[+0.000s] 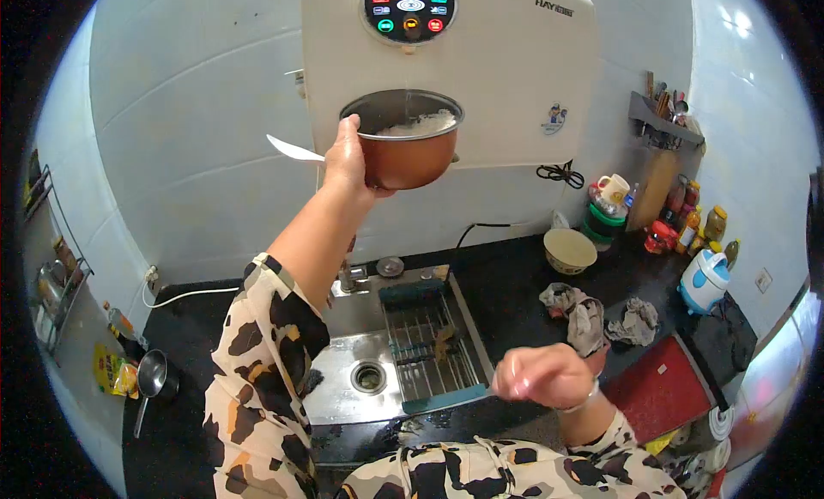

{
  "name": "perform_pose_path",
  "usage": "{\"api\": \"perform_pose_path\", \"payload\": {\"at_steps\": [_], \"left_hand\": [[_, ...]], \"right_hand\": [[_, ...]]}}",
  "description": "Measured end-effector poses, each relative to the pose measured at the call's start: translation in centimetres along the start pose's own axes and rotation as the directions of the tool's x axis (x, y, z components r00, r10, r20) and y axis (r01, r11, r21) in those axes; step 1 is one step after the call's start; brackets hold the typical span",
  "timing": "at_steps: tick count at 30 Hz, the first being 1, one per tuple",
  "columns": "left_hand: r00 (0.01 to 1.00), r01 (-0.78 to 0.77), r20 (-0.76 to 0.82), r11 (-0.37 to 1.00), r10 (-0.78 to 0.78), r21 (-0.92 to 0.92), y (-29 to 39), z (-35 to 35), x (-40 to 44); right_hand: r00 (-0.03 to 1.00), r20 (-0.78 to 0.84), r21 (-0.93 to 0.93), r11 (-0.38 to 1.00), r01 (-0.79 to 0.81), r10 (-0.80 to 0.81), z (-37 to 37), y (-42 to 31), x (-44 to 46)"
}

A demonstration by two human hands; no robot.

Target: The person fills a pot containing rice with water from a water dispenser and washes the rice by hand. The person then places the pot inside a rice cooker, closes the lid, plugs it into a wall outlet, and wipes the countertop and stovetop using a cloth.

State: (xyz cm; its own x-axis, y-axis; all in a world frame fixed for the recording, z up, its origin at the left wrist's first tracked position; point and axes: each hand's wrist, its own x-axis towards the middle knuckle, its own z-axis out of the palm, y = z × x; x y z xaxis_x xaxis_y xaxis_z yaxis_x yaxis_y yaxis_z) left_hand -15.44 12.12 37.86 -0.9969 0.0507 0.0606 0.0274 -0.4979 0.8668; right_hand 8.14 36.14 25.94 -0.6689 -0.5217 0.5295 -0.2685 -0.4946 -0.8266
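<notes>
My left hand (pixel 345 160) is wrapped round the left side of a copper-coloured rice cooker inner pot (pixel 410 162), thumb at its rim. White rice (pixel 421 124) lies inside, and a faint thin stream of water seems to fall into it. The pot is held up below the spout of a wall-mounted water dispenser (pixel 506 78), whose panel is lit. A white spoon-like utensil (pixel 294 148) sticks out to the left from behind the same hand; its other end is hidden. My right hand (pixel 545 379) is curled closed at the counter's front, with nothing visible in it.
Below is a steel sink (pixel 343 396) with a drying rack (pixel 433 344) over its right part. To the right are a bowl (pixel 570 251), crumpled cloths (pixel 584 319), a red board (pixel 661 387) and jars (pixel 687 229). A small saucepan (pixel 154 375) sits at left.
</notes>
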Motion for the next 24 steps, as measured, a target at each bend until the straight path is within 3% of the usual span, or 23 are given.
{"api": "perform_pose_path", "payload": {"at_steps": [1,2,3,5,10,12,16,18,19,21,24], "left_hand": [[1.0,-0.001,0.004,1.0,0.001,0.021,0.1,0.1,-0.3],[1.0,-0.001,0.009,1.0,0.001,0.025,0.1,0.0,0.0],[1.0,0.002,0.005,1.0,-0.002,0.01,-0.1,-0.2,0.4],[1.0,0.002,0.002,1.0,-0.002,-0.003,-0.1,-0.2,0.5],[0.998,-0.02,-0.053,1.0,0.021,0.021,0.5,0.9,-2.0],[0.997,-0.011,-0.078,1.0,0.013,0.021,0.3,0.5,-1.2],[0.999,-0.013,-0.033,1.0,0.013,-0.021,0.1,0.3,-0.8],[0.999,0.006,-0.046,1.0,-0.006,-0.001,0.1,0.3,-0.7],[0.999,0.007,-0.046,1.0,-0.007,0.0,0.1,0.3,-0.7],[0.999,-0.001,-0.05,1.0,0.002,0.02,0.1,0.3,-0.8],[0.998,-0.014,-0.063,1.0,0.015,0.019,0.3,0.6,-1.3]], "right_hand": [[0.986,0.166,0.11,0.994,0.011,-0.03,1.9,-1.9,0.9],[0.856,0.496,0.141,0.987,0.082,-0.142,2.1,-2.7,2.6],[0.722,0.671,0.151,0.984,0.092,-0.17,3.3,-3.7,4.2],[0.65,0.745,0.257,0.964,-0.069,-0.152,5.6,-4.8,5.6],[0.7,0.697,0.321,0.94,-0.113,-0.154,7.4,-5.1,6.1],[0.67,0.668,0.373,0.925,0.075,-0.324,7.3,-4.2,6.4],[0.709,0.631,0.343,0.933,0.109,-0.315,7.9,-4.2,5.6],[0.82,0.453,0.327,0.921,0.213,-0.351,9.1,-3.4,4.5],[0.82,0.452,0.328,0.92,0.213,-0.352,8.5,-3.9,4.9],[0.701,0.673,0.225,0.968,0.109,-0.235,7.1,-5.4,6.5],[0.731,0.625,0.282,0.952,0.115,-0.273,7.3,-5.2,6.2]]}}
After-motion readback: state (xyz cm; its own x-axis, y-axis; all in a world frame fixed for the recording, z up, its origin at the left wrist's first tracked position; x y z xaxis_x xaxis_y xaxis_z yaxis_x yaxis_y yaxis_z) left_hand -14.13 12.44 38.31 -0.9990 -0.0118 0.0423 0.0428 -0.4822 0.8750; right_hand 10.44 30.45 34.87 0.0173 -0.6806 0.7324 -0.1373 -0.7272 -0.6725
